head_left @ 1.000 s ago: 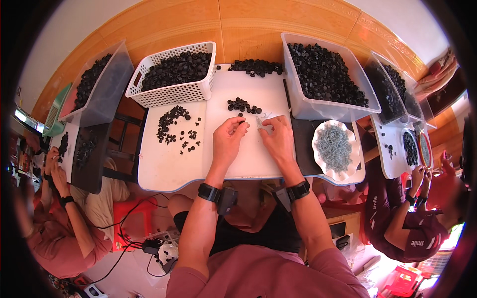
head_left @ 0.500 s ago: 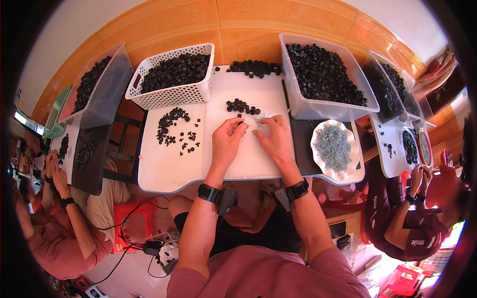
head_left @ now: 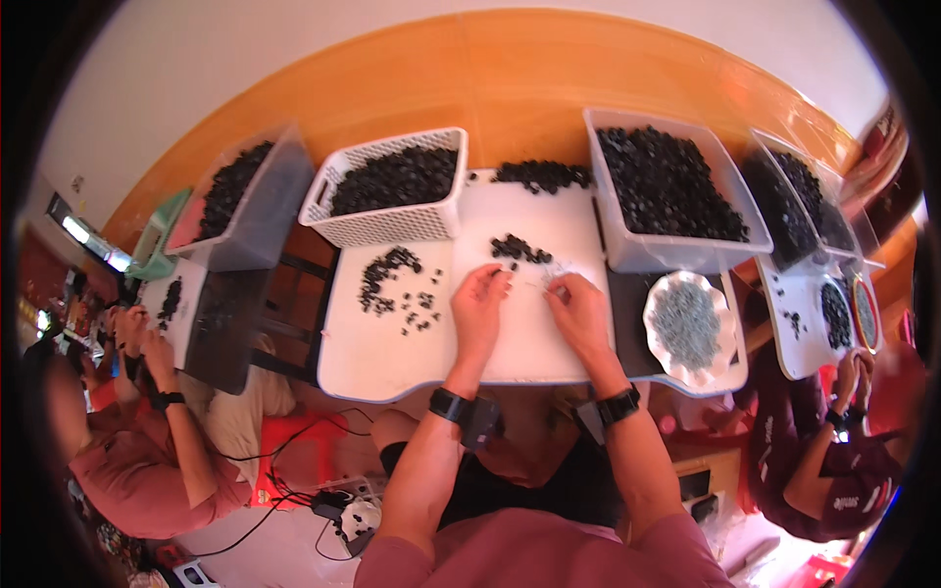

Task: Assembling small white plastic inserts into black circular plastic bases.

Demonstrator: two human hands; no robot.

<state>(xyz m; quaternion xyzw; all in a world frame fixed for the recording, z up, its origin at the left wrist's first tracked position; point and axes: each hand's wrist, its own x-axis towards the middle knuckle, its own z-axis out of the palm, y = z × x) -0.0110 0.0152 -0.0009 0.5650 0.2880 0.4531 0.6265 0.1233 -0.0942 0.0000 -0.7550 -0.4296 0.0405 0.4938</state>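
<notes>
My left hand [head_left: 479, 306] is above the white board [head_left: 490, 365], thumb and fingers pinched together; whatever lies between them is too small to make out. By its fingertips is a single small black piece, just below a pile of small black round parts [head_left: 520, 249]. To its right, my right hand [head_left: 580, 312] has thumb and forefinger closed together at the edge of a small scatter of thin silvery metal pieces [head_left: 557, 270]. Whether it grips one of them is hidden. Smaller black parts [head_left: 387, 282] lie loose on the board at the left.
Behind stand a white perforated basket [head_left: 387, 231] and a clear plastic bin [head_left: 686, 253], both filled with black parts. A scalloped white bowl [head_left: 730, 338] of thin metal pieces sits at the right. Co-workers sit at both sides; cables hang by a red stool [head_left: 294, 456].
The whole view has shifted, so the table sits lower and further right in the picture. My right thumb and forefinger have closed toward each other. The left hand stays pinched.
</notes>
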